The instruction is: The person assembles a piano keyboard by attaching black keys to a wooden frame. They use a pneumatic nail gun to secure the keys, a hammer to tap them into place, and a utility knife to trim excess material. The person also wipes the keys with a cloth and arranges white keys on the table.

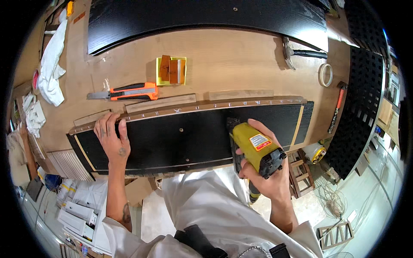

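Black board (pixel 202 135), yellow tool (pixel 257 150), box (pixel 159 81) of brown pieces (pixel 173 72)

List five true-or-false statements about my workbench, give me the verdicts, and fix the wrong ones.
1. The right hand grips a yellow power tool. True.
2. The left hand is holding a hammer. False: its fingers rest on the brown wooden strip along the black panel.
3. The orange-and-black knife has its blade pointing left. True.
4. The pale ring sits inside the yellow tray. False: it lies on the table at the right.
5. The yellow tray holds brown pieces. True.
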Available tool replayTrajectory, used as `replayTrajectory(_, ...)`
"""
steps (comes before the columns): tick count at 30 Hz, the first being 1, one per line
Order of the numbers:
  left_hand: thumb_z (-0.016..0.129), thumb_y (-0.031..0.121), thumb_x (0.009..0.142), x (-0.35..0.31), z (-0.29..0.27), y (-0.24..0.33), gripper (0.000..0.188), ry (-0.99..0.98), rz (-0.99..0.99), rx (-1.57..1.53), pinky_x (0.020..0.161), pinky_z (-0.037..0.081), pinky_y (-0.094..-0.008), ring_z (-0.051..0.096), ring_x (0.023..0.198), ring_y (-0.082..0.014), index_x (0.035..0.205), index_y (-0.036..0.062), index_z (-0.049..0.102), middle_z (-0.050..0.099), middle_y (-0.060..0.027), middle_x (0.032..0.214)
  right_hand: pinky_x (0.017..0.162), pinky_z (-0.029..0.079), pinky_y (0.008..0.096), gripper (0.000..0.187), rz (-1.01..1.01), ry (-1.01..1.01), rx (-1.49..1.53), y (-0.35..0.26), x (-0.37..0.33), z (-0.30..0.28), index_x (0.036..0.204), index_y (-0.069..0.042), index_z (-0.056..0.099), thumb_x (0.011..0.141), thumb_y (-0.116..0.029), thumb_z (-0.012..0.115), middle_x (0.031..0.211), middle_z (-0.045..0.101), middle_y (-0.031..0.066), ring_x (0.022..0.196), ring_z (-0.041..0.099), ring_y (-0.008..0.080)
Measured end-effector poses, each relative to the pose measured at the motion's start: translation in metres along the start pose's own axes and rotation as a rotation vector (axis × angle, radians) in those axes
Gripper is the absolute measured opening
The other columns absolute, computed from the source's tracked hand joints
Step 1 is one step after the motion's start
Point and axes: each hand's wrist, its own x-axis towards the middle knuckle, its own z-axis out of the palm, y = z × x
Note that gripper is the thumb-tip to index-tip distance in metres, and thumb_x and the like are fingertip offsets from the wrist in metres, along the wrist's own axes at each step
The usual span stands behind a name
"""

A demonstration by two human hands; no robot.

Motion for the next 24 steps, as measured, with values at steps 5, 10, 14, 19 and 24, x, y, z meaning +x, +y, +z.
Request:
replayTrajectory(5, 0.056, 0.023, 0.101, 0.000, -0.003, 0.004, 0.024, -0.034, 0.008, -0.023, 0.101, 0.038, -0.0476, 0.055, 0.112, -0.0352, 0.113, 0.0026, 0.063, 0.061, -0.0141, 0.117, 0.096, 0.050, 0.0326, 0.072, 0.039, 0.039, -0.079, -0.012, 0.008, 0.025, 0.144, -0.006, 0.051, 0.074, 0.000, 0.066, 0.121, 0.068, 0.0152, 0.104, 0.065, 0.0157)
replayTrajectory(10, 0.056, 0.024, 0.102, 0.005, -0.005, 0.004, 0.027, -0.074, 0.000, -0.039, 0.101, 0.037, -0.0484, 0.053, 0.113, -0.0354, 0.115, 0.0017, 0.063, 0.060, -0.0142, 0.119, 0.097, 0.050, 0.0334, 0.072, 0.087, 0.111, -0.086, -0.013, 0.010, 0.035, 0.143, -0.004, 0.052, 0.073, 0.001, 0.065, 0.125, 0.066, 0.0134, 0.107, 0.065, 0.0170)
replayTrajectory(14, 0.053, 0.025, 0.104, 0.006, -0.002, 0.001, 0.028, -0.085, 0.012, -0.032, 0.102, 0.037, -0.0483, 0.053, 0.115, -0.0347, 0.116, 0.0014, 0.062, 0.059, -0.0146, 0.121, 0.099, 0.050, 0.0342, 0.071, 0.109, 0.150, -0.024, -0.018, 0.011, 0.042, 0.143, -0.003, 0.052, 0.073, 0.002, 0.065, 0.127, 0.066, 0.0134, 0.109, 0.065, 0.0179)
replayTrajectory(19, 0.050, 0.025, 0.105, 0.004, -0.006, 0.000, 0.028, -0.108, 0.013, -0.025, 0.103, 0.036, -0.0481, 0.053, 0.116, -0.0343, 0.116, 0.0011, 0.062, 0.059, -0.0148, 0.122, 0.101, 0.049, 0.0355, 0.071, 0.132, 0.161, -0.060, -0.020, 0.010, 0.044, 0.143, -0.002, 0.052, 0.073, 0.003, 0.065, 0.127, 0.066, 0.0142, 0.110, 0.065, 0.0192)
replayTrajectory(24, 0.049, 0.024, 0.106, 0.004, -0.003, -0.002, 0.029, -0.116, 0.021, -0.029, 0.103, 0.036, -0.0490, 0.053, 0.115, -0.0341, 0.117, 0.0010, 0.061, 0.059, -0.0148, 0.122, 0.101, 0.049, 0.0353, 0.071, 0.163, 0.197, -0.069, -0.025, 0.012, 0.051, 0.143, -0.002, 0.052, 0.073, 0.002, 0.065, 0.127, 0.066, 0.0148, 0.112, 0.064, 0.0195)
